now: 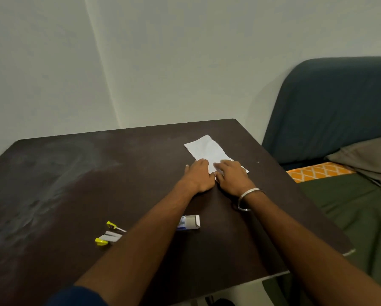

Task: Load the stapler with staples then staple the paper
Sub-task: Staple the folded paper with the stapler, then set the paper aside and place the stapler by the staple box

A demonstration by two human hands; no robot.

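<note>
A folded white paper [207, 149] lies on the dark table [74, 177] at its far right. Both hands rest on the paper's near end. My left hand [198, 176] has its fingers at the left edge, and my right hand [231, 176], a metal bangle on its wrist, covers the near right corner. The thumbs meet at the paper's near edge. A yellow and silver stapler [110, 235] lies swung open near the front of the table, its right end hidden by my left forearm. A small open staple box [191, 221] sits between my forearms.
The table's right edge [306, 195] runs close to my right forearm. Beyond it is a bed with green bedding [350, 213], an orange patterned cloth [317, 172], a grey pillow and a dark blue headboard [330, 107]. A pale wall stands behind the table.
</note>
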